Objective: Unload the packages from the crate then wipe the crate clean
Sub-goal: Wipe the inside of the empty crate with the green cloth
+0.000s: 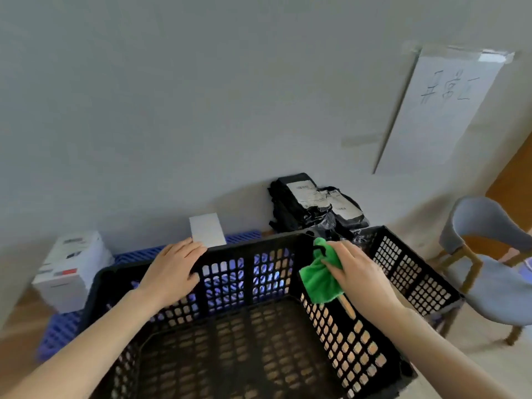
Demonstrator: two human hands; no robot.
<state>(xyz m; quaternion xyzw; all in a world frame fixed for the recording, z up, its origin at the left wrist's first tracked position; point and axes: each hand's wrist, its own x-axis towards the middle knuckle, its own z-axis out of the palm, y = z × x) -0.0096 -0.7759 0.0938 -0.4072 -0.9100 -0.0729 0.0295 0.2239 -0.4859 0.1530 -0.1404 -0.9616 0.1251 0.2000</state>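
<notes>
Black crate (250, 355): your left hand (169, 272) curls fingers over its far rim, your right hand (357, 272) clamps a green cloth (319, 280) at its far-right corner. Labels on black packages (293, 208): unreadable.

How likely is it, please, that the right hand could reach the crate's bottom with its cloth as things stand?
Probably yes: the right hand holds the cloth against the crate at an inside corner, the bottom looks bare, and the left hand grips the far rim, out of the way.
</notes>
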